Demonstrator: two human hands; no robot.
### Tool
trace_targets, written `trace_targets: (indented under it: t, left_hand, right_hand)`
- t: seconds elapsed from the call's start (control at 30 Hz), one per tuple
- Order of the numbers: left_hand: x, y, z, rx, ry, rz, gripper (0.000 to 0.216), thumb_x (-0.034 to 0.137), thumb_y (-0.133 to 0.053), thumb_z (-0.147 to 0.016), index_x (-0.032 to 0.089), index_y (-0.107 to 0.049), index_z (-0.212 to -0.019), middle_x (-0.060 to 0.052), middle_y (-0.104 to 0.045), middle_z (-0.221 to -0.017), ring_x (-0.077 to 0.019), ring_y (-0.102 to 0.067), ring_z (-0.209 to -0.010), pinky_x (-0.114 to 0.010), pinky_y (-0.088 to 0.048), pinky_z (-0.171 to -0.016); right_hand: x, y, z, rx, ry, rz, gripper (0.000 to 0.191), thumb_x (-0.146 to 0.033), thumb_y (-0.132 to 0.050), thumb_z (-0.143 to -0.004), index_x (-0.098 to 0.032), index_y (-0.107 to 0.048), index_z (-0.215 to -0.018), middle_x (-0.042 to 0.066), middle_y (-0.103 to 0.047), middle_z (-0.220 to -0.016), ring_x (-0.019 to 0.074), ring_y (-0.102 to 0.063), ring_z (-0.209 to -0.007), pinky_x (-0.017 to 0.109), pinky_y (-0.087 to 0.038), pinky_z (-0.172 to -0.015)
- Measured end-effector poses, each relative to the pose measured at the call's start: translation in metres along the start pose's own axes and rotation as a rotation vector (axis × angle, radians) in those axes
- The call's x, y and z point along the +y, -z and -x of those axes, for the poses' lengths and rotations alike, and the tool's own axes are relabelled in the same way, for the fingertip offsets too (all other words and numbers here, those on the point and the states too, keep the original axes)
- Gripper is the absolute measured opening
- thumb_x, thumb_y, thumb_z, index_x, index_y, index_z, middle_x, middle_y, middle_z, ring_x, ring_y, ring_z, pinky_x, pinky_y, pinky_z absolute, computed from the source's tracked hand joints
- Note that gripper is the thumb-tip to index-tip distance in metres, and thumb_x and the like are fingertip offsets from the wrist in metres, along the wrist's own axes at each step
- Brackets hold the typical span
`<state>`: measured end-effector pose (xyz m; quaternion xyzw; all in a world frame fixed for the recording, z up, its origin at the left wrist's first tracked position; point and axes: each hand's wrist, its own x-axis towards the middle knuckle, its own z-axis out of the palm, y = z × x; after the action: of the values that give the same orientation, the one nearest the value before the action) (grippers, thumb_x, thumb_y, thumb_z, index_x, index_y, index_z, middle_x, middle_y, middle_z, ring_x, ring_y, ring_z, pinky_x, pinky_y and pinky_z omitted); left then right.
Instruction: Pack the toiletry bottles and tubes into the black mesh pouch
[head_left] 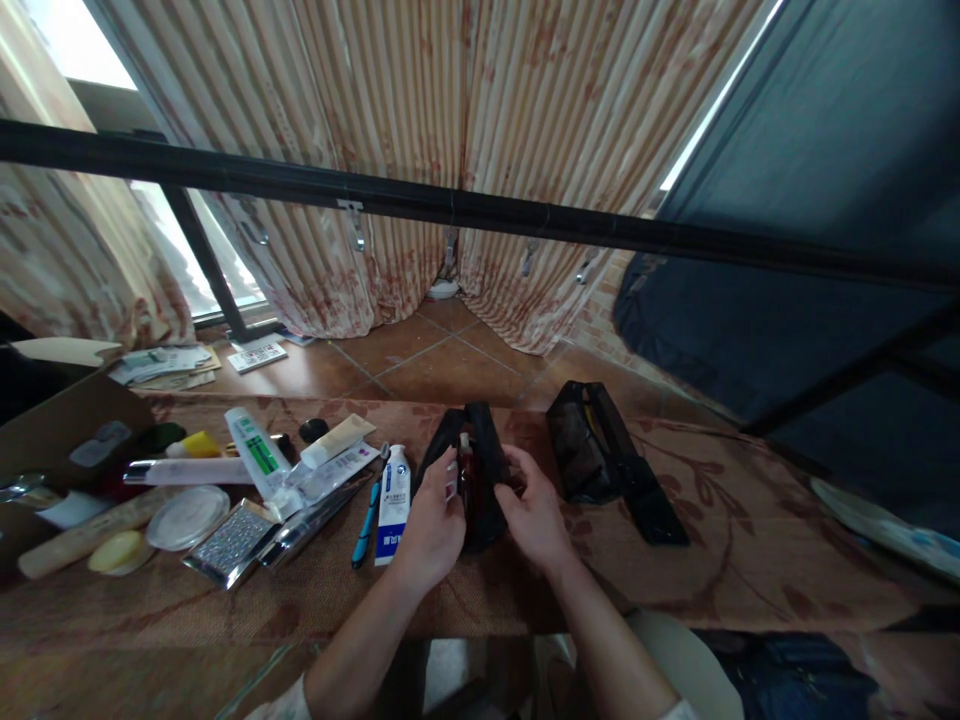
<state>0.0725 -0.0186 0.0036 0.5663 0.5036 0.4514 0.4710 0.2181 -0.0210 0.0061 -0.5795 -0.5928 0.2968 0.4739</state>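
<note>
A small black pouch stands open on the cloth-covered bench right in front of me. Inside its mouth shows a dark red bottle with a narrow top. My left hand grips the pouch's left edge, its fingers partly hidden. On the other side, my right hand pinches the right edge between thumb and fingers. Just left of my left hand lie a white and blue toothpaste tube and a blue toothbrush. A second black pouch with a see-through side sits to the right.
Several tubes and cosmetics, among them a green-labelled tube, a round clear container and a glittery silver packet, crowd the left. A cardboard box stands at far left. A dark metal bar crosses before the curtains.
</note>
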Motion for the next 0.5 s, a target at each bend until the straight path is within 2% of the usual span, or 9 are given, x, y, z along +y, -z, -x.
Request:
trace_targets:
  t: [0.13,0.23,0.33,0.43,0.5]
  left_hand:
    - [0.03,0.009,0.026,0.018,-0.073,0.091,0.03,0.021,-0.047,-0.085,0.019,-0.059,-0.112,-0.008,-0.063,-0.111,-0.0195,-0.062,-0.1,-0.035,-0.049,-0.089]
    - [0.035,0.024,0.042,0.108,-0.15,0.063,0.024,0.024,-0.05,-0.086,0.021,-0.062,-0.106,-0.006,-0.066,-0.1,-0.0173,-0.063,-0.091,-0.031,-0.05,-0.084]
    - [0.018,0.042,0.047,0.218,-0.151,-0.019,0.023,0.026,-0.052,-0.086,0.02,-0.061,-0.105,-0.005,-0.066,-0.095,-0.0172,-0.063,-0.089,-0.03,-0.049,-0.083]
    - [-0.014,0.06,0.045,0.314,-0.038,-0.155,0.03,0.028,-0.051,-0.085,0.019,-0.057,-0.113,-0.007,-0.063,-0.106,-0.02,-0.062,-0.094,-0.034,-0.05,-0.081]
    - [-0.036,0.07,0.044,0.34,-0.014,-0.276,0.035,0.027,-0.052,-0.083,0.019,-0.053,-0.117,-0.009,-0.061,-0.112,-0.0225,-0.06,-0.1,-0.036,-0.05,-0.084]
  right_hand:
    - [-0.003,0.002,0.0,-0.002,0.01,0.017,0.046,-0.013,-0.05,-0.071,-0.023,-0.056,-0.116,0.004,-0.065,-0.108,0.018,-0.062,-0.086,0.033,-0.051,-0.076]
    - [-0.004,0.003,0.001,0.009,0.019,0.019,0.044,-0.016,-0.052,-0.073,-0.022,-0.056,-0.116,0.005,-0.065,-0.109,0.0191,-0.062,-0.089,0.033,-0.051,-0.077]
    - [-0.005,0.002,0.002,0.008,0.003,0.035,0.041,-0.021,-0.055,-0.075,-0.022,-0.056,-0.117,0.006,-0.065,-0.109,0.0192,-0.062,-0.087,0.034,-0.05,-0.076]
    - [-0.007,0.0,0.004,0.019,-0.001,0.046,0.041,-0.027,-0.058,-0.076,-0.022,-0.056,-0.117,0.006,-0.065,-0.108,0.0187,-0.062,-0.084,0.034,-0.05,-0.076]
    - [-0.008,0.0,0.005,0.023,0.008,0.05,0.042,-0.029,-0.06,-0.076,-0.022,-0.056,-0.117,0.006,-0.065,-0.106,0.0187,-0.061,-0.083,0.035,-0.05,-0.077]
